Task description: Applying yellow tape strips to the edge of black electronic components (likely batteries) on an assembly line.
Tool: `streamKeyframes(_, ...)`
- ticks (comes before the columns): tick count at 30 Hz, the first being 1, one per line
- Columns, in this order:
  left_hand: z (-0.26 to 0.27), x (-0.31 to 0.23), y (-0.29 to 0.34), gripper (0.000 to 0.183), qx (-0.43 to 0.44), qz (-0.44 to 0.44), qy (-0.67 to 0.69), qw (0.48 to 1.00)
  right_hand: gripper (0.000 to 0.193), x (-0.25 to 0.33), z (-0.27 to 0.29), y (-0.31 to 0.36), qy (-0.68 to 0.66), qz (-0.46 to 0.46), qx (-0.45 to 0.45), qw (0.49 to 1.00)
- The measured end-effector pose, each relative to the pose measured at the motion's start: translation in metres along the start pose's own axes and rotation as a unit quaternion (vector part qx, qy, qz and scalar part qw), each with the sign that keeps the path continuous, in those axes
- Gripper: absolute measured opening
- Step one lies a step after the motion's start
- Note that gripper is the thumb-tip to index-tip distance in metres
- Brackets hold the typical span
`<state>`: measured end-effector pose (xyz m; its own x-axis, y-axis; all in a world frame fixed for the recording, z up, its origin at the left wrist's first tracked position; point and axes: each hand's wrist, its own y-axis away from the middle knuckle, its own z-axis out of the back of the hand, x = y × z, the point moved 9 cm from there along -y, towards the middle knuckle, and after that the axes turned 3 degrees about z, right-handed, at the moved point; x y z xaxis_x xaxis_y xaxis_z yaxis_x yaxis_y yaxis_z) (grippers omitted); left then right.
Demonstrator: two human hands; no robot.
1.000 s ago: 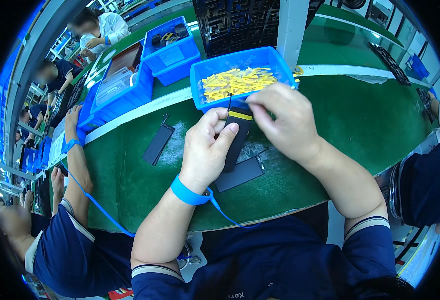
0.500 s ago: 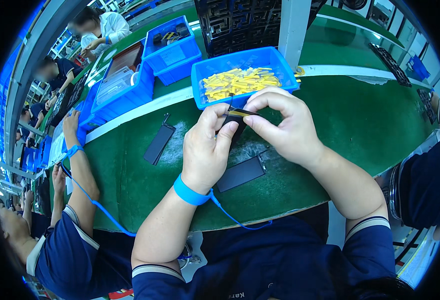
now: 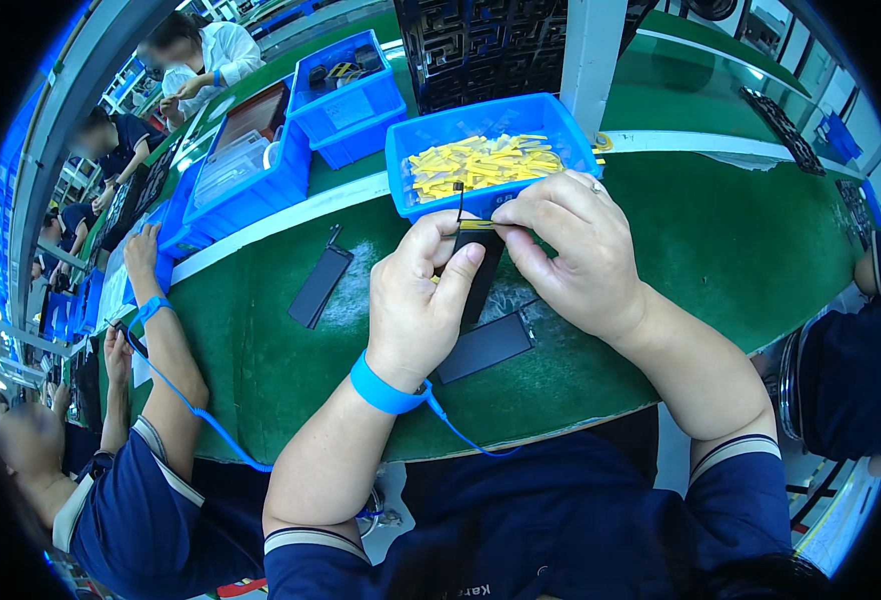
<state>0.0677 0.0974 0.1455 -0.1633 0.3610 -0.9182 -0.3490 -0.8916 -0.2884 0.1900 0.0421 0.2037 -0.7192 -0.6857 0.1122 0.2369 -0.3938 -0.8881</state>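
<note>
My left hand grips a flat black battery upright above the bench, thumb on its near face. A thin dark connector tail sticks up from its top left corner. Along its top edge runs a narrow yellow tape strip. At the right end of that strip, the thumb and fingers of my right hand are pinched together; the exact grip is partly hidden. Two similar batteries lie on the green bench: one battery to the left, another battery below my hands.
Just beyond my hands stands a blue bin holding many yellow strips. More blue bins stand at the far left. A co-worker's arm rests on the left side. A blue wrist strap with a cord circles my left wrist.
The battery's top edge has turned to face me more squarely, and its connector tail now points up. My right hand has shifted slightly right, its fingers closer together at the strip's end.
</note>
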Motion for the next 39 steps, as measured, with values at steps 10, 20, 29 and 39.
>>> streamKeyframes(10,0.001,-0.014,0.003,0.021,-0.054,-0.057,-0.11,0.991,0.014,-0.001,-0.008,0.003,0.053,-0.019,0.04,0.998)
streamKeyframes(20,0.105,0.046,-0.032,0.022,-0.089,0.037,-0.378,0.921,0.012,-0.026,-0.033,0.016,-0.122,-0.156,0.143,0.97)
streamKeyframes(29,0.063,0.009,-0.026,0.02,-0.037,-0.027,-0.206,0.978,0.014,-0.039,-0.049,0.025,-0.204,-0.24,0.214,0.925)
streamKeyframes(39,0.011,0.004,-0.014,0.019,0.083,-0.022,-0.027,0.996,0.01,-0.035,-0.037,0.019,-0.227,-0.189,0.098,0.95)
